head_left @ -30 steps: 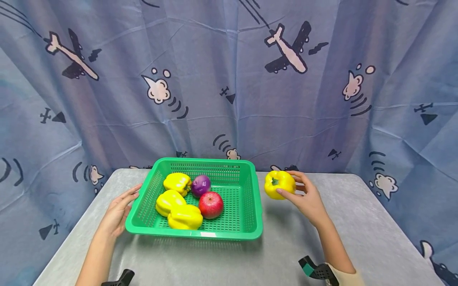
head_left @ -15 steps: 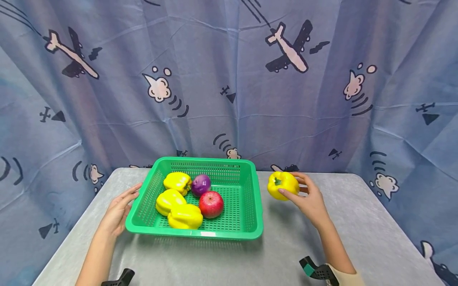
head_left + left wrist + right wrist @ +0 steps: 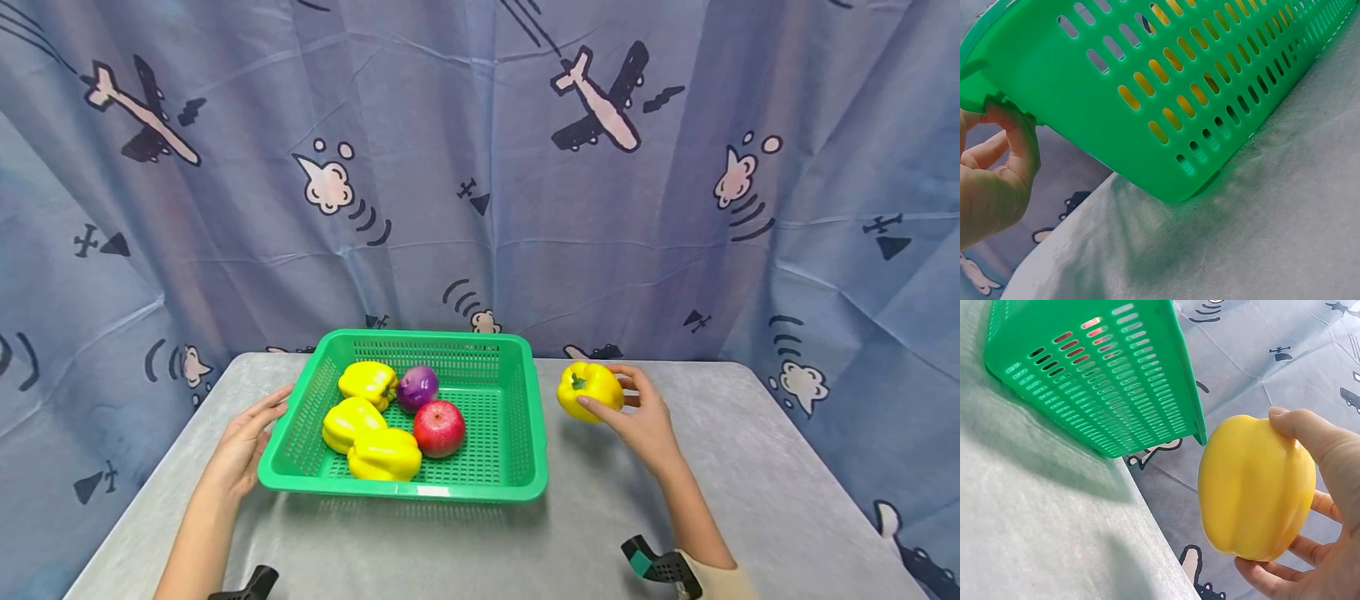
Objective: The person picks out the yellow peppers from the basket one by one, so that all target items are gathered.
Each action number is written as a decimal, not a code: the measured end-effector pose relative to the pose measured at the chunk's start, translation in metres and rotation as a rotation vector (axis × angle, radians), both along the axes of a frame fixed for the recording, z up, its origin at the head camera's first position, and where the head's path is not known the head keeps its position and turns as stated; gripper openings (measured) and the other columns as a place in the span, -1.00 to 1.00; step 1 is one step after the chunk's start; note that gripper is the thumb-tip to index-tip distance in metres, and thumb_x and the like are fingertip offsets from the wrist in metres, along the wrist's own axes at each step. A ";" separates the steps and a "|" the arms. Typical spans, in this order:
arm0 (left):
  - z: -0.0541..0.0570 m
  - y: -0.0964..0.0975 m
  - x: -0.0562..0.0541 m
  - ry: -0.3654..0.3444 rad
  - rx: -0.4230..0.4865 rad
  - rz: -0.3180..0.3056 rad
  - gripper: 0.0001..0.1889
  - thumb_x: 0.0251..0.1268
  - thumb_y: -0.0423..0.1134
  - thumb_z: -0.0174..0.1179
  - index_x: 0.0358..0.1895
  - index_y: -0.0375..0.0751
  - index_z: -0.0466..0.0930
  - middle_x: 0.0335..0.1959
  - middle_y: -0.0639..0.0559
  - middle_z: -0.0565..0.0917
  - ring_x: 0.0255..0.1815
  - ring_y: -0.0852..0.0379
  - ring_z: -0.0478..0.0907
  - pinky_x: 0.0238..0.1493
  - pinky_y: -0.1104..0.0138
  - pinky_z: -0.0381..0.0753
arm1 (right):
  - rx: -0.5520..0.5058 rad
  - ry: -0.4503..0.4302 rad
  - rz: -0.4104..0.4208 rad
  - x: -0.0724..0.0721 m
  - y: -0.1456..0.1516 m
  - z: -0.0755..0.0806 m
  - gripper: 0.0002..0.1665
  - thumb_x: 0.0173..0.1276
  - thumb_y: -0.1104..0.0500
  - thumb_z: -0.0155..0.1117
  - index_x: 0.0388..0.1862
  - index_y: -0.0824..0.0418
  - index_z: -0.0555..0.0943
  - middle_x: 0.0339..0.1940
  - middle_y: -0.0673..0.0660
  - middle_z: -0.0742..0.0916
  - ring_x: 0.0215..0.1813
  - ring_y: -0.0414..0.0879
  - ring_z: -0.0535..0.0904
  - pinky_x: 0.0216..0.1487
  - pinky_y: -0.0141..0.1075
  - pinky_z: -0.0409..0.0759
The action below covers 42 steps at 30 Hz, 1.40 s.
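My right hand (image 3: 641,421) holds a yellow bell pepper (image 3: 596,388) between thumb and fingers, to the right of a green plastic basket (image 3: 487,492). In the right wrist view this pepper (image 3: 1250,487) hangs above the table, apart from the basket wall. On the basket's left side, my left hand (image 3: 242,450) grips the rim; the left wrist view has its fingers (image 3: 1019,137) bent up under the rim's edge. Inside the basket lie three yellow bell peppers (image 3: 384,455), a red apple-like fruit (image 3: 438,429) and a round purple vegetable (image 3: 417,388).
The basket stands on a grey table (image 3: 480,550), its right half showing bare slotted floor. Behind the table hangs a blue curtain (image 3: 420,275) with airplane prints. Black wrist devices (image 3: 660,568) sit on both forearms.
The pepper in my right hand shifts slightly right, then stays about level with the basket's right side. The left hand and basket keep their places; the whole head view drifts a little.
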<state>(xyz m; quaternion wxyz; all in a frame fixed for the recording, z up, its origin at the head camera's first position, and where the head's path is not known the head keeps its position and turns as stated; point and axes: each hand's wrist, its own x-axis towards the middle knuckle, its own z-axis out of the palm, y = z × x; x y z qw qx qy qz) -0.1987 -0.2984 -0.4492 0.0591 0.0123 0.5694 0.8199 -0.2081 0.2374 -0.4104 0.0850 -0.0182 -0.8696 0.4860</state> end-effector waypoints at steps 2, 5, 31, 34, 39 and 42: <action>0.000 0.000 0.000 0.002 0.002 0.000 -0.55 0.76 -0.32 -0.11 0.10 0.30 0.76 -0.01 0.22 0.77 -0.12 0.25 0.75 -0.13 0.36 0.80 | -0.001 -0.009 -0.003 0.000 0.000 0.000 -0.14 0.41 -0.07 0.52 0.53 0.17 0.36 0.43 0.33 0.50 0.28 0.23 0.45 0.14 -0.03 0.53; 0.000 0.001 0.001 0.004 0.006 -0.001 -0.56 0.76 -0.32 -0.11 0.10 0.29 0.76 -0.01 0.22 0.77 -0.12 0.25 0.75 -0.13 0.36 0.80 | 0.001 -0.024 -0.009 -0.001 0.000 -0.001 -0.13 0.40 -0.08 0.52 0.53 0.16 0.35 0.43 0.33 0.49 0.29 0.25 0.45 0.17 0.00 0.53; 0.001 0.001 0.001 0.011 0.025 -0.022 -0.57 0.76 -0.31 -0.10 0.12 0.28 0.76 -0.01 0.20 0.78 -0.12 0.25 0.76 -0.13 0.36 0.80 | 0.061 -0.031 -0.051 -0.010 0.006 -0.025 -0.15 0.39 -0.11 0.51 0.48 0.23 0.39 0.35 0.37 0.55 0.22 0.24 0.51 0.14 -0.05 0.53; 0.001 0.001 0.002 0.013 0.032 -0.026 -0.58 0.75 -0.31 -0.09 0.12 0.27 0.76 -0.01 0.20 0.78 -0.13 0.25 0.76 -0.13 0.36 0.80 | 0.065 -0.033 -0.046 -0.011 0.006 -0.027 -0.15 0.38 -0.10 0.51 0.47 0.25 0.39 0.35 0.37 0.55 0.25 0.24 0.50 0.17 -0.03 0.53; 0.001 0.001 0.002 0.006 0.026 -0.019 -0.58 0.76 -0.30 -0.09 0.11 0.28 0.77 -0.02 0.21 0.78 -0.14 0.25 0.76 -0.14 0.36 0.80 | 0.072 -0.033 -0.047 -0.013 0.007 -0.032 -0.16 0.38 -0.10 0.52 0.45 0.25 0.41 0.35 0.36 0.56 0.25 0.23 0.50 0.16 -0.05 0.53; 0.001 0.001 0.002 0.004 0.023 -0.020 -0.59 0.76 -0.29 -0.09 0.11 0.29 0.76 -0.01 0.21 0.78 -0.13 0.25 0.75 -0.13 0.36 0.80 | 0.076 -0.034 -0.050 -0.013 0.007 -0.035 -0.18 0.37 -0.09 0.53 0.44 0.25 0.42 0.33 0.36 0.57 0.23 0.23 0.52 0.12 -0.08 0.54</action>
